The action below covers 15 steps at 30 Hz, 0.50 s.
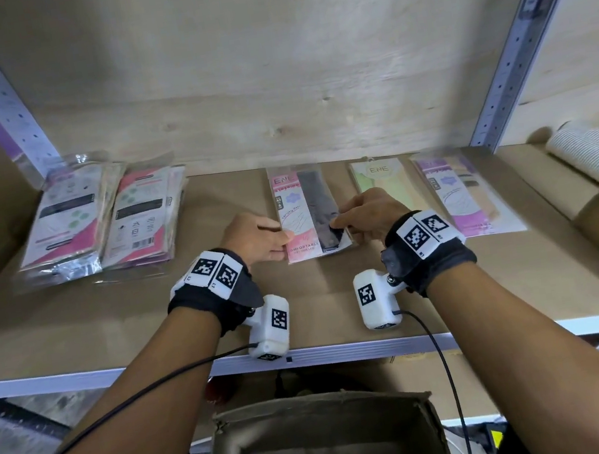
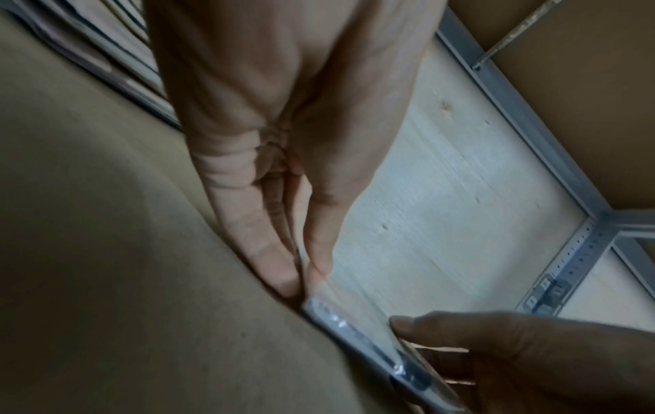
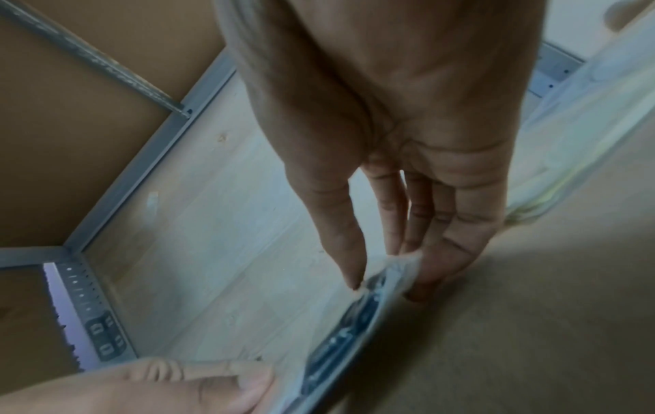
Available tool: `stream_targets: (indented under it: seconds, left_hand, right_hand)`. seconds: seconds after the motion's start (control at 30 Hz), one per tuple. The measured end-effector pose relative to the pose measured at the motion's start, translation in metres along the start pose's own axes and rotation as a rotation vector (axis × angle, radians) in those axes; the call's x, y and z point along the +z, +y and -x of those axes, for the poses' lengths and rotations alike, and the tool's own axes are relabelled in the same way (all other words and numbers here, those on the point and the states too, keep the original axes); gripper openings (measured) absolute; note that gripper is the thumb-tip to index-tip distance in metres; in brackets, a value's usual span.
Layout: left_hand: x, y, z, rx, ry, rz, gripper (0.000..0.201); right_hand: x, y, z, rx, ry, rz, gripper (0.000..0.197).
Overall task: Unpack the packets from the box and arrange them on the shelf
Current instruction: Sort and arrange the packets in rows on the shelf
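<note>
A pink-and-black stocking packet (image 1: 306, 206) lies flat in the middle of the brown shelf board (image 1: 110, 327). My left hand (image 1: 256, 239) pinches its near left edge between thumb and fingers. My right hand (image 1: 363, 216) pinches its near right edge. In the left wrist view the packet (image 2: 358, 333) shows edge-on below my left hand (image 2: 301, 277), with the other hand's thumb on it. In the right wrist view my right hand (image 3: 386, 277) grips the packet (image 3: 354, 325) the same way. The open cardboard box (image 1: 325, 446) stands below the shelf, in front of me.
A green packet (image 1: 385, 185) and a purple packet (image 1: 461, 193) lie to the right. Two stacks of packets (image 1: 93, 224) sit at the left. Rolled striped cloths (image 1: 588, 149) lie in a carton beyond the right upright (image 1: 513, 51). The plywood back wall (image 1: 263, 56) is close behind.
</note>
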<state>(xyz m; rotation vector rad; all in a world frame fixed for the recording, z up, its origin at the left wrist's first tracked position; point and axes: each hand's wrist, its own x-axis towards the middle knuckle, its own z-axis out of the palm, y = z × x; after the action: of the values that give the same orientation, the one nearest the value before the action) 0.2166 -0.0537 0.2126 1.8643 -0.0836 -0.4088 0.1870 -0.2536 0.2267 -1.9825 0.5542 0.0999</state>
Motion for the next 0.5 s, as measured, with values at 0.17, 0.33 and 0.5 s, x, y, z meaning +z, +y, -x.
stream_targets:
  seconds: [0.17, 0.33, 0.5]
  left_hand:
    - [0.0035, 0.0016, -0.0052, -0.038, 0.096, -0.067, 0.046]
    - [0.0066, 0.0032, -0.0059, -0.027, 0.085, -0.074, 0.046]
    - [0.0108, 0.0058, -0.0078, 0.009, 0.076, -0.060, 0.043]
  right_hand:
    - [0.0006, -0.0027, 0.0057, -0.024, 0.007, 0.043, 0.025]
    - [-0.0028, -0.0022, 0.0083, -0.051, 0.010, 0.062, 0.026]
    - [-0.0074, -0.0019, 0.0095, -0.055, 0.047, 0.101, 0.021]
